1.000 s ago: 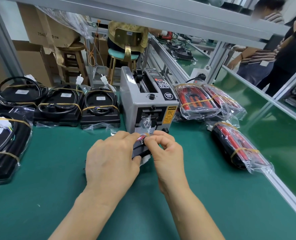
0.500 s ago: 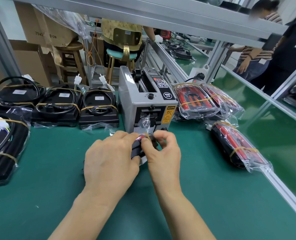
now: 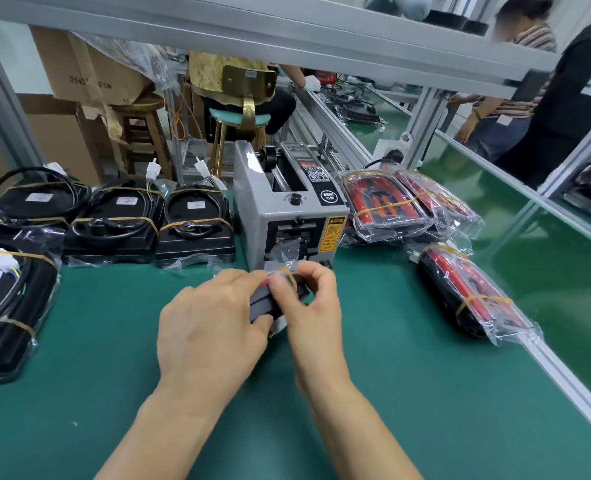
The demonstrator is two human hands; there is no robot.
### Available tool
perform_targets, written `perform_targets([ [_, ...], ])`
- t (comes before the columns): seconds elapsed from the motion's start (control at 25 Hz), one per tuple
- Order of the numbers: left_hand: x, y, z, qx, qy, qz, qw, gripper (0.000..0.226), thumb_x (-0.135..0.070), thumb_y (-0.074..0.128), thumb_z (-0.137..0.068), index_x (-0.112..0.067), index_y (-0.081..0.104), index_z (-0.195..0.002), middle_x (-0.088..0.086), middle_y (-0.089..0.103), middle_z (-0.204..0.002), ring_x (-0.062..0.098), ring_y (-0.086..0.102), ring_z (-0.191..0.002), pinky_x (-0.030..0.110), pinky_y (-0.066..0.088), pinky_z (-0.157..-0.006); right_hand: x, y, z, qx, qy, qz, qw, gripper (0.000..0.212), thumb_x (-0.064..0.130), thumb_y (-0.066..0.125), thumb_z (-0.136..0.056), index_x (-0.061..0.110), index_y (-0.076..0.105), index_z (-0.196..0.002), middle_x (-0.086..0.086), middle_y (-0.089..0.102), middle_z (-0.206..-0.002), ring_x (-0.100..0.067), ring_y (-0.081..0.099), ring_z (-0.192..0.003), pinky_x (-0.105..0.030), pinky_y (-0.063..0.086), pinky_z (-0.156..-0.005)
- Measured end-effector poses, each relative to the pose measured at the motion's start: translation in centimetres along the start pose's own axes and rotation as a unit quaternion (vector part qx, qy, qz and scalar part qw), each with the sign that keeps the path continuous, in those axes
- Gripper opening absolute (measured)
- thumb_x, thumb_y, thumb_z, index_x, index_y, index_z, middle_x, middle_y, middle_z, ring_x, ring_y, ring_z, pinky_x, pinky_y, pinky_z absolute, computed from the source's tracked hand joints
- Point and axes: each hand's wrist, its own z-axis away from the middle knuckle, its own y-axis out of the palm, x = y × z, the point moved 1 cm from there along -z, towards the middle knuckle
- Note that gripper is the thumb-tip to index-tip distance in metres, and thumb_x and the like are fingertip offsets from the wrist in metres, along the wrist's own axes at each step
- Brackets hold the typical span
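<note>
Left hand (image 3: 214, 327) grips black part (image 3: 262, 302), thumb under it. Right hand (image 3: 313, 306) pinches the part's top, at the yellow band (image 3: 288, 271). Part sits low over desk (image 3: 391, 375), just in front of tape dispenser (image 3: 280, 216).

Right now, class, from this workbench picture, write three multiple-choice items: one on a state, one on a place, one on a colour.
1. What are the left hand and right hand doing?
A) lying flat
B) pointing upward
C) holding a small black part

2. Where does the grey machine stand?
A) just beyond the hands
B) on the floor
C) at the table's near edge

3. What colour is the table mat?
A) red
B) green
C) white

Answers:
1 C, both hands grip it.
2 A, it rises directly behind both hands.
3 B, green shows around the arms.
</note>
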Motion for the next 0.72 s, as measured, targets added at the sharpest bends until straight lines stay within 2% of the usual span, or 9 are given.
perform_targets([
  [0.08,0.3,-0.2,0.3,-0.019,0.012,0.019,1.000,0.049,-0.021,0.088,-0.052,-0.035,0.073,-0.096,-0.013,0.072,-0.089,0.026,0.065,-0.061,0.030,0.048,-0.056,0.1,-0.5,0.1,0.038,-0.015,0.038,0.998,0.037,0.030,0.074,-0.075,0.030,0.055,-0.107,0.008,0.059,-0.110,0.003,0.055,-0.098,-0.016,0.042,-0.087],
  [0.16,0.6,-0.5,0.7,-0.044,0.035,0.054,0.997,0.048,-0.025,0.087,-0.052,-0.035,0.073,-0.097,-0.016,0.072,-0.093,0.023,0.066,-0.063,0.028,0.047,-0.059,0.7,-1.5,-0.3,0.041,-0.032,0.048,0.997,0.038,0.032,0.072,-0.073,0.031,0.056,-0.107,0.012,0.060,-0.107,0.004,0.055,-0.100,-0.019,0.041,-0.091],
  [0.2,0.8,-0.7,0.9,-0.059,0.043,0.086,0.994,0.046,-0.028,0.082,-0.053,-0.036,0.072,-0.098,-0.019,0.071,-0.095,0.020,0.067,-0.068,0.027,0.048,-0.064,1.1,-2.3,-0.5,0.042,-0.044,0.049,0.997,0.039,0.035,0.071,-0.073,0.032,0.056,-0.109,0.014,0.059,-0.109,0.007,0.054,-0.102,-0.015,0.039,-0.092],
  [0.28,1.2,-1.1,1.0,-0.075,0.039,0.180,0.980,0.047,-0.029,0.075,-0.054,-0.039,0.070,-0.100,-0.026,0.068,-0.099,0.006,0.066,-0.083,0.024,0.050,-0.076,1.9,-3.9,-0.7,0.072,-0.069,0.050,0.994,0.048,0.041,0.070,-0.072,0.037,0.054,-0.116,0.020,0.058,-0.120,0.011,0.049,-0.115,-0.012,0.034,-0.096],
  [0.36,1.5,-1.6,1.0,-0.066,0.023,0.296,0.953,0.046,-0.025,0.077,-0.055,-0.038,0.072,-0.099,-0.027,0.068,-0.101,-0.004,0.064,-0.090,0.014,0.046,-0.084,2.7,-5.4,-0.4,0.139,-0.085,0.065,0.985,0.063,0.045,0.074,-0.066,0.042,0.049,-0.124,0.025,0.056,-0.128,0.007,0.047,-0.124,-0.019,0.035,-0.103],
  [0.48,1.7,-2.3,1.1,-0.056,0.031,0.365,0.929,0.046,-0.019,0.079,-0.055,-0.033,0.072,-0.097,-0.024,0.069,-0.098,-0.004,0.064,-0.089,0.004,0.042,-0.081,3.3,-6.8,0.1,0.230,-0.089,0.099,0.964,0.081,0.040,0.082,-0.059,0.045,0.045,-0.131,0.021,0.056,-0.132,-0.003,0.052,-0.124,-0.019,0.040,-0.104],
  [0.6,1.5,-2.8,1.3,-0.042,0.047,0.382,0.922,0.044,-0.017,0.079,-0.055,-0.029,0.074,-0.097,-0.020,0.070,-0.096,0.000,0.065,-0.089,0.005,0.043,-0.080,3.6,-7.5,0.5,0.231,-0.085,0.095,0.965,0.092,0.037,0.086,-0.056,0.043,0.041,-0.136,0.024,0.052,-0.136,-0.001,0.048,-0.129,-0.026,0.038,-0.109],
  [0.72,1.3,-3.3,1.5,-0.044,0.052,0.388,0.919,0.044,-0.015,0.079,-0.056,-0.031,0.073,-0.096,-0.021,0.071,-0.094,0.001,0.066,-0.088,0.004,0.043,-0.078,3.8,-7.4,0.9,0.237,-0.069,0.081,0.966,0.094,0.037,0.086,-0.055,0.043,0.040,-0.136,0.024,0.051,-0.137,-0.001,0.048,-0.129,-0.031,0.036,-0.111],
])
